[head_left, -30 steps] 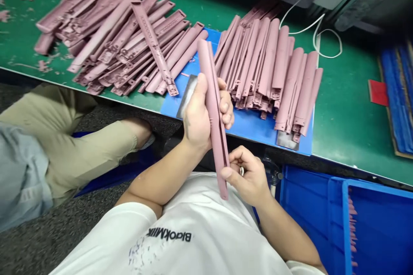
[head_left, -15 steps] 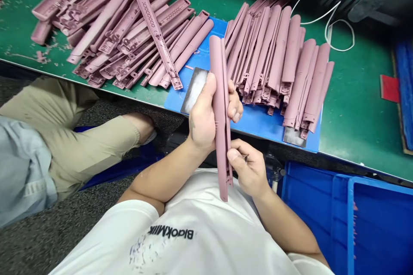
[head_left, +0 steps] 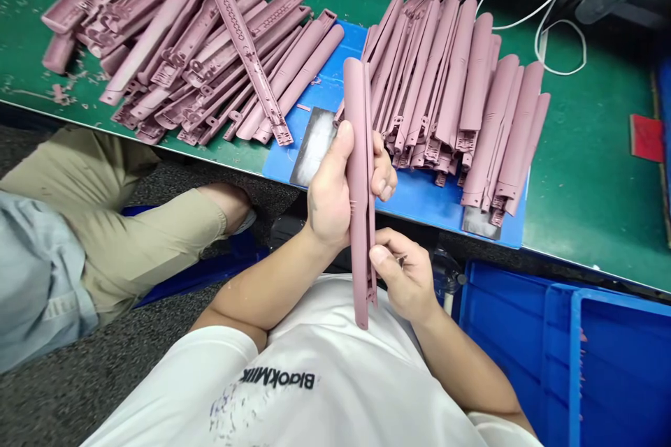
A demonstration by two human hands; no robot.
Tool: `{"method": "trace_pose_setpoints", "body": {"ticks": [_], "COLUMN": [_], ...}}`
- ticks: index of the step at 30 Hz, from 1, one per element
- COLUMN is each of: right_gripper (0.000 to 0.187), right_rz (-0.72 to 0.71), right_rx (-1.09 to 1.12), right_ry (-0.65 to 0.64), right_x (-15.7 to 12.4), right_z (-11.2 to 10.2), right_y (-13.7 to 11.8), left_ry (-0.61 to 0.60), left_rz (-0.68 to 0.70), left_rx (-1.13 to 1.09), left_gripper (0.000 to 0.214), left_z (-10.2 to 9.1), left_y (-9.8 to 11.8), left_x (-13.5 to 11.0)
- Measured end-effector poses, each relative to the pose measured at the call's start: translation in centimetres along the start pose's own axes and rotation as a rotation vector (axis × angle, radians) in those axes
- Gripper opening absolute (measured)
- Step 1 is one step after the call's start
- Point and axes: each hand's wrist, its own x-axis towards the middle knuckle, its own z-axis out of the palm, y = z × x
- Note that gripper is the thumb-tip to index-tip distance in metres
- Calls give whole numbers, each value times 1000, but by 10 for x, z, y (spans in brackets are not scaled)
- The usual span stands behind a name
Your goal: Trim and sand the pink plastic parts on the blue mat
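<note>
Item: long mauve moulded plastic bar (head_left: 357,119), upright over the white T-shirt (head_left: 293,335), clamped in the left hand (head_left: 329,192). Right hand (head_left: 403,276): thumb against lower edge, grip unclear. Likely light, stiff (best held mid-length, away from the thin end).

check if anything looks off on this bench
Small pink plastic scraps are strewn over the green bench mat at the left, beside a jumbled pile of pink plastic strips that looks messy next to the neater stack on the right. A stray pink sliver also lies on the blue mat.
</note>
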Motion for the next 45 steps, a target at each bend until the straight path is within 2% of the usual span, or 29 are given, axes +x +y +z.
{"method": "trace_pose_setpoints", "body": {"ticks": [4, 9, 12, 15, 18, 22, 27, 31, 35, 39, 45], "right_gripper": [38, 40, 32, 42, 35, 53, 50, 48, 45, 53, 60], "right_rz": [19, 10, 16, 44, 66, 69, 54, 49, 38, 61, 103], "right_rx": [-38, -68, -166, -287, -213, -135, -86, -53, 35, 18, -52], "right_ry": [12, 15, 60, 137, 92, 34, 5, -18, -61, -89, -64], "right_x": [0, 0, 0, 1, 1, 1, 0, -1, -2, -3, -3], "right_z": [-1, -2, -3, -5, -7, -7, -7, -8, -7, -8, -8], "right_y": [-1, -1, 0, 1, 1, -1, 0, 2, 5, 7, 6], "left_ry": [84, 93, 109, 136, 117, 149, 121, 181, 169, 143, 143], "left_rz": [-54, -68, 10, 128, 101, 13, 34, 33, 79, 103, 100], "left_rx": [17, 11, 43, 56, 67, 96, 86, 101, 119, 140, 136], "left_gripper": [62, 59, 52, 40, 39, 37, 31, 31, 32, 34, 30], "left_z": [2, 1, -2, -5, -7, -7, -7, -6, -5, -5, -3], "left_y": [0, -1, -4, -7, -7, -4, -6, -7, -9, -11, -10], "left_x": [0, 0, 0, 1, 4, 6, 3, 2, 1, 0, -1]}}
